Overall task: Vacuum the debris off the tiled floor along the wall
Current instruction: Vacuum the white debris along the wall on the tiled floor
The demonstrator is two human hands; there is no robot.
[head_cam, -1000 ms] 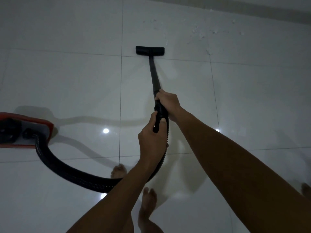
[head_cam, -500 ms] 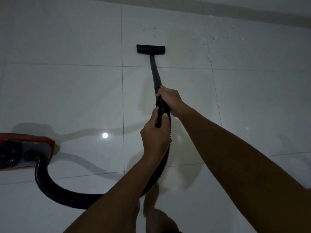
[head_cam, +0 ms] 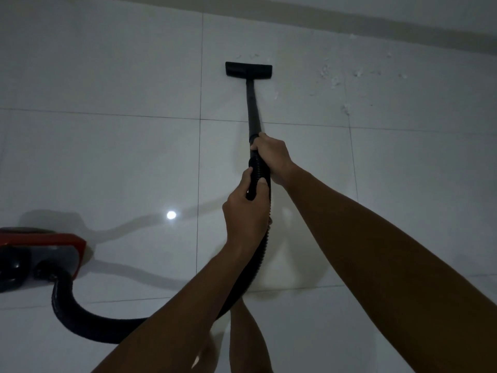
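A black vacuum wand [head_cam: 252, 109] runs from my hands up to a flat black floor nozzle [head_cam: 248, 69] resting on the white tiles. My right hand [head_cam: 271, 154] grips the wand's lower end where the ribbed hose starts. Just below it, my left hand [head_cam: 246, 211] is closed around the black ribbed hose [head_cam: 67, 308]. White debris [head_cam: 336, 79] is scattered on the tile to the right of the nozzle, near the wall base [head_cam: 349, 20]. A few specks lie just above the nozzle.
The red and grey vacuum body [head_cam: 40, 254] sits on the floor at the left edge, with the hose looping from it under my arms. My bare leg [head_cam: 247, 335] shows at the bottom centre. A ceiling light reflects on the glossy tile [head_cam: 171, 215].
The view has shifted toward the wall and the wall strip looks nearer. The nozzle has slid further up the tile toward the specks. My feet have stepped forward.
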